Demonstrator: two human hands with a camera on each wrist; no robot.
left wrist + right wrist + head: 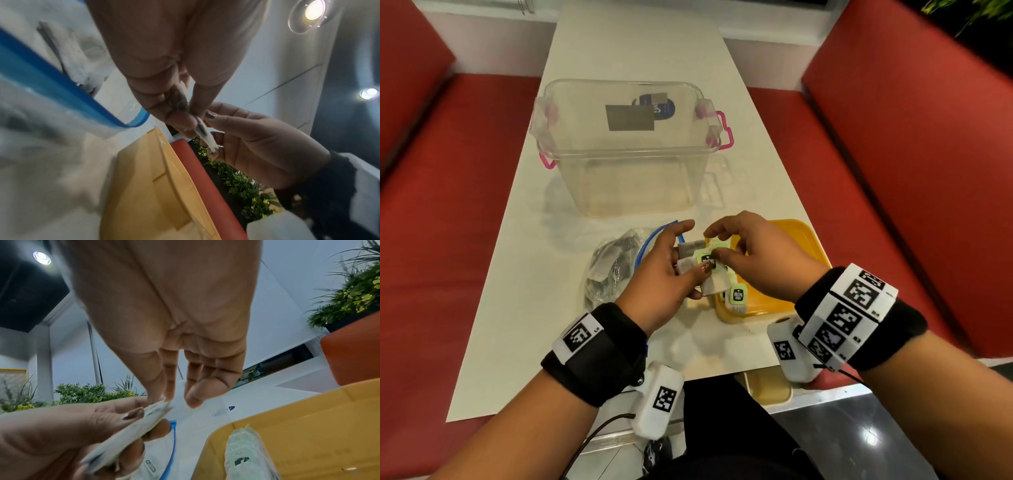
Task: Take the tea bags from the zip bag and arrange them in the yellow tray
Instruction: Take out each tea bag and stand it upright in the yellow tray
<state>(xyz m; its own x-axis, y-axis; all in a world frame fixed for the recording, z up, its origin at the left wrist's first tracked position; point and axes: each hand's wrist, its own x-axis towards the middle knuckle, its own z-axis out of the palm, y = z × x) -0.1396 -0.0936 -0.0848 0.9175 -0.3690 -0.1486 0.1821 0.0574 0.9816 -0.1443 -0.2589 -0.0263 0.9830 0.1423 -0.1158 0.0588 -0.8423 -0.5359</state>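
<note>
Tea bags point(700, 270), a small stack of them, sit clamped in my left hand point(666, 270), thumb on top and fingers curled beneath, as the right wrist view shows plainly with the stack point(131, 433) seen edge-on. My right hand point(753, 255) comes in from the other side, its thumb and forefinger pinching the pale green paper tag point(707, 258) on the top bag, the remaining fingers loosely arched above. Both hands meet just over the near left corner of the yellow tray point(808, 240), which lies under and beyond my right hand on the counter point(517, 274). A few tea bags are already in the tray, standing on edge in a row below my right hand point(242, 452), and one green tag point(738, 295) hangs at the tray's near rim, just under my left thumb. The zip bag point(613, 270) lies on the counter just outside my left hand, crumpled, its blue zip strip point(650, 240) curving up against my left fingers; more tea bags show darkly through its plastic. Beyond both hands stands a clear plastic box point(626, 147) with pink clips, near my fingertips but not touching them. Red bench seats point(893, 171) run along either side of the counter. Black straps with white marker blocks wrap both my wrists.
</note>
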